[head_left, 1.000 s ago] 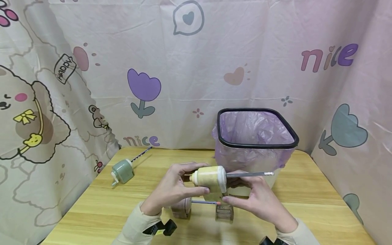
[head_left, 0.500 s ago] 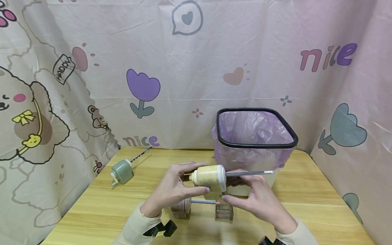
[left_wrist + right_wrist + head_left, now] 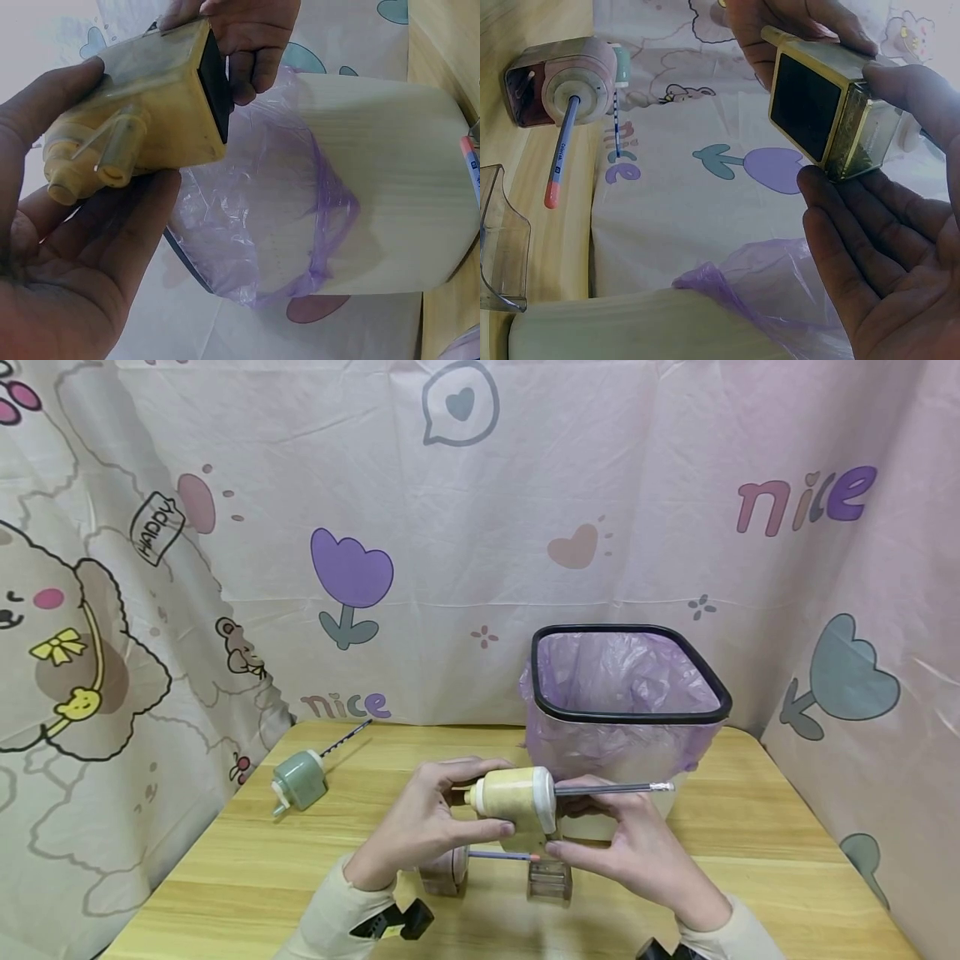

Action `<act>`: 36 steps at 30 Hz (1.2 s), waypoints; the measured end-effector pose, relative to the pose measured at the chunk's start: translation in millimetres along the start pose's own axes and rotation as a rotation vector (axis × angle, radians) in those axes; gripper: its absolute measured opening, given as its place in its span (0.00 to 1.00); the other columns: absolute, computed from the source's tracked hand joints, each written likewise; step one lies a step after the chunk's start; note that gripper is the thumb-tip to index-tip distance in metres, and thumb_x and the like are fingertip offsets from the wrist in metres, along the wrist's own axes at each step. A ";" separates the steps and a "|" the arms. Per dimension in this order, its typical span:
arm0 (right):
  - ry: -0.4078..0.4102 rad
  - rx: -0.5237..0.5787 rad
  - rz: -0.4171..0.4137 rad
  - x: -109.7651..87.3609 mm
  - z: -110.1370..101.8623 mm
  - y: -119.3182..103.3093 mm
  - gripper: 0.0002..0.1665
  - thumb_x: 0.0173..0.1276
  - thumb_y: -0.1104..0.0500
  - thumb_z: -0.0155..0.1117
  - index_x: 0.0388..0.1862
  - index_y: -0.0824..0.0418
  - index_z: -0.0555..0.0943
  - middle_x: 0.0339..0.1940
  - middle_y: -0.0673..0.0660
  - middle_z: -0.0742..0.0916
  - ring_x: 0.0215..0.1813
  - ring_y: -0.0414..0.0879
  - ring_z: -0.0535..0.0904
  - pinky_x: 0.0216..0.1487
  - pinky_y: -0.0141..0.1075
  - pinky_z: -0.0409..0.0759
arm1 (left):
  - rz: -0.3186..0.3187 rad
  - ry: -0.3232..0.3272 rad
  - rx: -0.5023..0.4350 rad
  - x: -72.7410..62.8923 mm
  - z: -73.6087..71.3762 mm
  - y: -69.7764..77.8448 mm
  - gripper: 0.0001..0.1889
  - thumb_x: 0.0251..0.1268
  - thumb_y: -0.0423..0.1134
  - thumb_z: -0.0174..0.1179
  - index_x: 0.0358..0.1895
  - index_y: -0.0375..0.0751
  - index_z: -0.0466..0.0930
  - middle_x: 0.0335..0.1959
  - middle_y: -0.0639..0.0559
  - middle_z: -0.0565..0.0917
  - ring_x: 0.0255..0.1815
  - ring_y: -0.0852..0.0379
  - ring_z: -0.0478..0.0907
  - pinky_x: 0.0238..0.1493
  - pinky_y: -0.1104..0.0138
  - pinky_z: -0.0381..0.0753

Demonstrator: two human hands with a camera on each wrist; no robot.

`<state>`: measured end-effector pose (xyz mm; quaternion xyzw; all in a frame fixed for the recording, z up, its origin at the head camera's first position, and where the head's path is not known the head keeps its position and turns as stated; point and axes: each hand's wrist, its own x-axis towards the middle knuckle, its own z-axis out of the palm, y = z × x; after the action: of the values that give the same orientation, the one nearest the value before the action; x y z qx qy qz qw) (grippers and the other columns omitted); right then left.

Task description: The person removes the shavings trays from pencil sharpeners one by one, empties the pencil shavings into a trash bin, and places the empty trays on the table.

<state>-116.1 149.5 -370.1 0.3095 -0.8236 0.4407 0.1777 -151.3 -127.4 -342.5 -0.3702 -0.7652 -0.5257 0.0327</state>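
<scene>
In the head view a yellow hand-crank pencil sharpener [image 3: 510, 793] is held up over the table, with a grey pencil [image 3: 611, 788] sticking out of its white front to the right. My left hand [image 3: 420, 827] grips the body near the crank end, thumb on the near side. My right hand [image 3: 626, 847] pinches the lower front between thumb and fingers, at the clear shavings drawer [image 3: 874, 131]. Seen from the right wrist, the dark base pad [image 3: 806, 105] faces the camera. The left wrist view shows the yellow crank handle [image 3: 120, 146].
Below the hands stand a pink sharpener [image 3: 445, 870] with a blue pencil [image 3: 498, 855] and a loose clear drawer [image 3: 550, 881]. A green sharpener [image 3: 302, 779] with a striped pencil is at the left. Behind the right hand rises a bin [image 3: 633, 718] lined with a purple bag.
</scene>
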 end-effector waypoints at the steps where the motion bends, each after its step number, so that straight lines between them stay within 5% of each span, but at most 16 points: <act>1: 0.006 -0.004 -0.002 0.1 0.3 -0.1 0.27 0.62 0.53 0.85 0.59 0.44 0.86 0.50 0.39 0.92 0.48 0.35 0.90 0.52 0.35 0.91 | -0.003 0.003 -0.003 0.1 0.1 0.3 0.28 0.56 0.39 0.82 0.63 0.50 0.88 0.55 0.53 0.92 0.44 0.60 0.88 0.45 0.63 0.92; 36: 0.002 -0.029 0.052 -0.9 -3.8 0.2 0.28 0.60 0.53 0.86 0.59 0.44 0.86 0.51 0.39 0.92 0.48 0.39 0.91 0.52 0.34 0.90 | -0.013 0.006 -0.017 1.5 -3.9 -0.2 0.29 0.56 0.37 0.82 0.64 0.45 0.87 0.58 0.48 0.91 0.46 0.60 0.88 0.47 0.64 0.92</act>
<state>-115.5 153.2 -368.7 0.2848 -0.8376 0.4335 0.1715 -153.8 -129.9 -340.3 -0.3639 -0.7632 -0.5333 0.0283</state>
